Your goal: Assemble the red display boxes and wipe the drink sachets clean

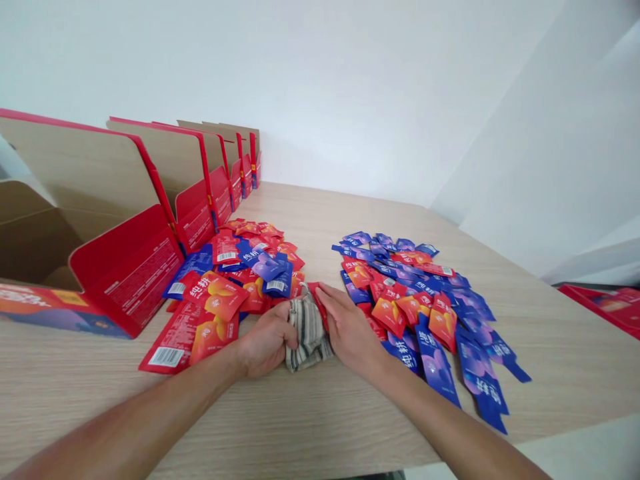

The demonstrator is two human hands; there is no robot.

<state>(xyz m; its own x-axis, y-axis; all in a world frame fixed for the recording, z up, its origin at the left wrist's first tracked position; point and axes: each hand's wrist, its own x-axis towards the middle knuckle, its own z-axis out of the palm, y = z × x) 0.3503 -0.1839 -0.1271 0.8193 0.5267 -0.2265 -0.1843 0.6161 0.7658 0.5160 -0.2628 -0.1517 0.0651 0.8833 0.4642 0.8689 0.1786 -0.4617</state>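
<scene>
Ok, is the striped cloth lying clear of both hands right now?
No, the left hand has its fingers closed on the striped cloth.

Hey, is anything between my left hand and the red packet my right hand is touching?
Yes, the striped cloth: your left hand grips it, and it sits between that hand and the red packet.

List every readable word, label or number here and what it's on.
"纯粉", as best I can read: a red packet and a blue packet.
Too small: print on the nearest box's red flap; any digits by the packets' barcodes.
Blurred: white lettering on that box's front.
None visible: striped cloth.
</scene>
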